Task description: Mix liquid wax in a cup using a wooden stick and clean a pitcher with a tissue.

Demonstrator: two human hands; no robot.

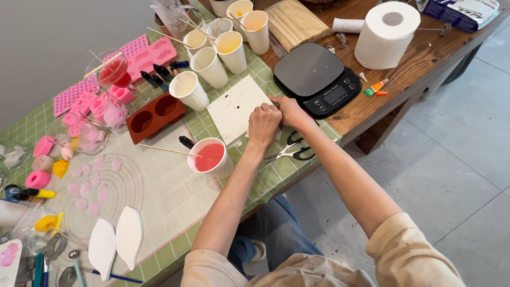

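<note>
The left hand [264, 123] is closed in a fist and the right hand [289, 109] is curled beside it, both pressed at the white tile [234, 106]'s four-o'clock corner on the counter [202, 125]; something small seems gripped, unseen; a careful pinch is judged needed next, the scissors [292, 151] lying at five o'clock.

Soft, even daylight lit the scene brightly. Shadows under the cups [210, 66] on the counter [419, 58] were weak. The picture was sharp, with slight bending at the edges.
</note>
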